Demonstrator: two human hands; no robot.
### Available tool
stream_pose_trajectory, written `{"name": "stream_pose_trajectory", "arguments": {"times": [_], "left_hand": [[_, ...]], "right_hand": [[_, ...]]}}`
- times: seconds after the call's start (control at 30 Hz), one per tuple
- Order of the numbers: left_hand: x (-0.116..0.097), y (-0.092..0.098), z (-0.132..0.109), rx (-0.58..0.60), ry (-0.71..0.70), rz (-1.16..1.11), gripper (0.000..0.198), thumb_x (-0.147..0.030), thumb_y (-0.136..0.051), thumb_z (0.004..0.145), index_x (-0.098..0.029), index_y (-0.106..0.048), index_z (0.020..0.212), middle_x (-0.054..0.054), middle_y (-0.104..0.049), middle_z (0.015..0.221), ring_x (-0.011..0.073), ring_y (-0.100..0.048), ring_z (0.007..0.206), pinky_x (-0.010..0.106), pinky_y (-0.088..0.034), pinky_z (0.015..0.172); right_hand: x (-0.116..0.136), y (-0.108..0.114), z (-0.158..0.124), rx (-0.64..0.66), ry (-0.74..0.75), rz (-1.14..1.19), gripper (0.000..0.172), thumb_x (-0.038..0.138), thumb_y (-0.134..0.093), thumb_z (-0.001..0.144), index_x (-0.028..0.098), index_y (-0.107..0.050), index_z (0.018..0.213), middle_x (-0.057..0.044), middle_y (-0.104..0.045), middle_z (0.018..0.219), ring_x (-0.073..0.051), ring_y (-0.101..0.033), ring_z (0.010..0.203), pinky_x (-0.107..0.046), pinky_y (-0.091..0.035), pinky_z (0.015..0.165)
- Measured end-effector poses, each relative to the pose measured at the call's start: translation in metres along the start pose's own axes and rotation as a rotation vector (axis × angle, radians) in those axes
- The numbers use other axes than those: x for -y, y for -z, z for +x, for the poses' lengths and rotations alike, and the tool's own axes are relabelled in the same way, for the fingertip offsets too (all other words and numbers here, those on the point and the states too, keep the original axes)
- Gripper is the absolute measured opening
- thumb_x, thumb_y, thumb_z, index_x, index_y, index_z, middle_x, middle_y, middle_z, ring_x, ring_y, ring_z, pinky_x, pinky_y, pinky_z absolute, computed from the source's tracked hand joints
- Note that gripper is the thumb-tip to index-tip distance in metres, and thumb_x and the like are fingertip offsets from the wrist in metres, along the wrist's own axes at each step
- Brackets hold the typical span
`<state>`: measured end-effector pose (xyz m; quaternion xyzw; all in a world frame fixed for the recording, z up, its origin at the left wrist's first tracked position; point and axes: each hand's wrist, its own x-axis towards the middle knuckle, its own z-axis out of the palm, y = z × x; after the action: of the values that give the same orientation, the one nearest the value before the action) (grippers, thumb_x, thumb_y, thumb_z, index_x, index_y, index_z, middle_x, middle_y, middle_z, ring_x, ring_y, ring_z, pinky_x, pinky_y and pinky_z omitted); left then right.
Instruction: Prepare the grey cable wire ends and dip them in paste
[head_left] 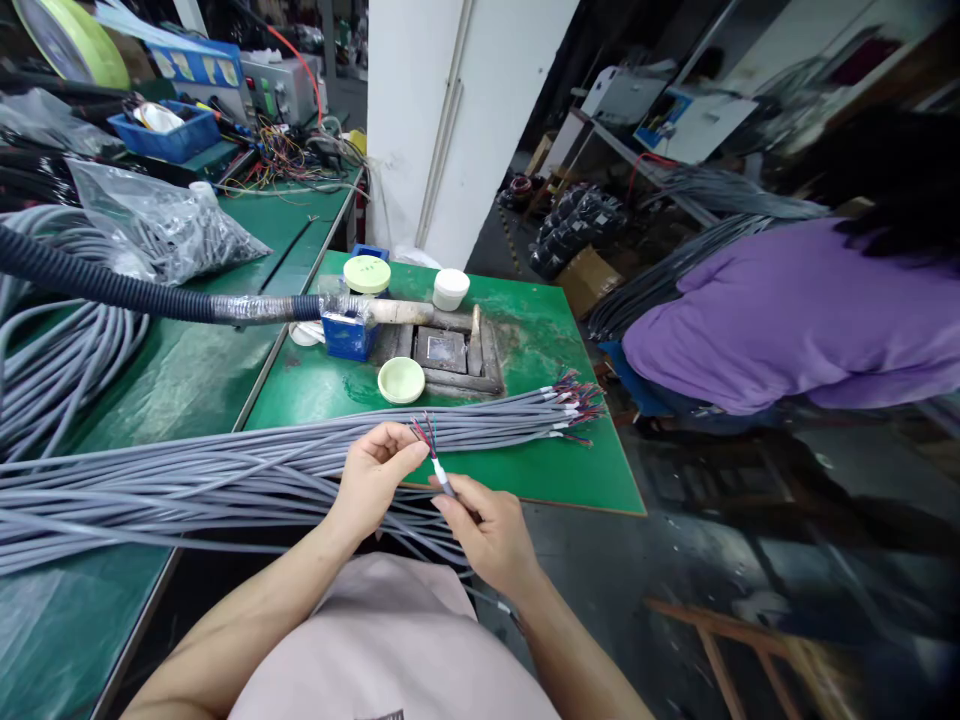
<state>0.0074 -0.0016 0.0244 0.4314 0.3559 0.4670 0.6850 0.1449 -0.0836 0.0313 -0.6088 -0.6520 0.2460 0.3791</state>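
While the right hand (486,532) pinches one gray cable (444,482) near its end, its thumb and first finger press in from two sides and its other fingers curl under. That hand is nearly closed and has a firm hold. Just past those fingers, a small white band (436,466) sits on the cable, and thin red, green and blue wires (424,436) poke up from the end.

The left hand (373,482) is half curled just beside them, over the long bundle of gray cables (225,487). Its fingertips (416,450) are close to the thin wires, but I cannot tell if they pinch them or only sit near.

One cable looks light and bendy, a bit like soft rubber rope. The thin wires look weak and floppy, so the best place to hold seems to be the thick gray part, just below the white band.

The bundle lies across a green work mat (540,470), and more colored wire ends (577,405) fan out near its far side. Past it sit a pale green dish (401,380) and a blue box (349,335). A person in a purple shirt (787,320) bends over at the right.
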Motion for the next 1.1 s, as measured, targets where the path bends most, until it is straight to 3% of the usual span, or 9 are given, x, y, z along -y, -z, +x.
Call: {"name": "stream_pose_trajectory", "arguments": {"times": [0.23, 0.37, 0.57, 0.73, 0.83, 0.97, 1.1], "left_hand": [[-0.002, -0.004, 0.000, -0.056, -0.061, 0.097, 0.017, -0.028, -0.073, 0.069, -0.016, -0.061, 0.066, -0.002, -0.059, 0.063, 0.0087, -0.050, 0.057, 0.021, -0.042, 0.058], [-0.002, 0.000, 0.006, -0.004, 0.002, 0.104, 0.017, -0.029, -0.072, 0.070, -0.015, -0.062, 0.069, -0.003, -0.057, 0.062, 0.0064, -0.045, 0.052, 0.019, -0.039, 0.052], [-0.015, -0.001, 0.015, 0.090, 0.018, 0.131, 0.030, -0.029, -0.076, 0.064, -0.014, -0.052, 0.054, -0.002, -0.058, 0.067, 0.0044, -0.042, 0.051, 0.019, -0.036, 0.049], [-0.015, -0.002, 0.016, 0.085, -0.010, 0.193, 0.021, -0.026, -0.074, 0.066, -0.015, -0.057, 0.060, -0.005, -0.050, 0.055, 0.0047, -0.039, 0.047, 0.019, -0.033, 0.046], [-0.006, 0.001, 0.010, 0.029, -0.208, 0.311, 0.013, -0.022, -0.069, 0.072, -0.016, -0.060, 0.066, -0.004, -0.052, 0.055, 0.0068, -0.044, 0.049, 0.020, -0.037, 0.048], [0.006, 0.003, 0.001, 0.028, -0.710, 0.540, 0.009, -0.013, -0.066, 0.075, -0.018, -0.061, 0.070, -0.002, -0.060, 0.061, 0.0101, -0.053, 0.057, 0.023, -0.044, 0.057], [0.009, 0.003, -0.004, 0.096, -0.882, 0.614, 0.012, -0.007, -0.063, 0.077, -0.019, -0.061, 0.076, 0.000, -0.065, 0.064, 0.0127, -0.062, 0.065, 0.025, -0.048, 0.062]], "right_hand": [[0.001, -0.001, 0.004, 0.005, 0.062, -0.084, 0.022, 0.027, -0.048, 0.090, 0.017, -0.065, 0.097, 0.003, -0.057, 0.057, -0.009, -0.046, 0.046, -0.021, -0.032, 0.047], [0.001, -0.001, 0.006, 0.018, 0.073, -0.131, 0.020, 0.027, -0.046, 0.091, 0.017, -0.064, 0.094, 0.002, -0.058, 0.058, -0.010, -0.047, 0.047, -0.022, -0.032, 0.049], [-0.001, 0.000, 0.007, 0.031, 0.117, -0.229, 0.021, 0.027, -0.045, 0.092, 0.018, -0.060, 0.080, 0.002, -0.054, 0.055, -0.011, -0.044, 0.047, -0.024, -0.030, 0.051], [0.002, 0.002, 0.008, 0.046, 0.110, -0.202, 0.021, 0.026, -0.047, 0.090, 0.017, -0.059, 0.074, 0.001, -0.051, 0.055, -0.010, -0.043, 0.050, -0.024, -0.030, 0.053], [0.003, 0.004, 0.009, 0.064, -0.046, -0.008, 0.020, 0.028, -0.048, 0.088, 0.017, -0.062, 0.080, 0.003, -0.049, 0.053, -0.010, -0.043, 0.049, -0.023, -0.030, 0.051], [-0.002, 0.003, 0.017, 0.190, -0.305, 0.539, 0.031, 0.039, -0.048, 0.088, 0.016, -0.063, 0.102, 0.006, -0.048, 0.045, -0.008, -0.039, 0.039, -0.021, -0.031, 0.043], [-0.010, 0.001, 0.029, 0.224, -0.360, 0.847, 0.035, 0.043, -0.053, 0.085, 0.014, -0.065, 0.099, 0.008, -0.043, 0.036, -0.007, -0.032, 0.031, -0.021, -0.027, 0.038]]}}
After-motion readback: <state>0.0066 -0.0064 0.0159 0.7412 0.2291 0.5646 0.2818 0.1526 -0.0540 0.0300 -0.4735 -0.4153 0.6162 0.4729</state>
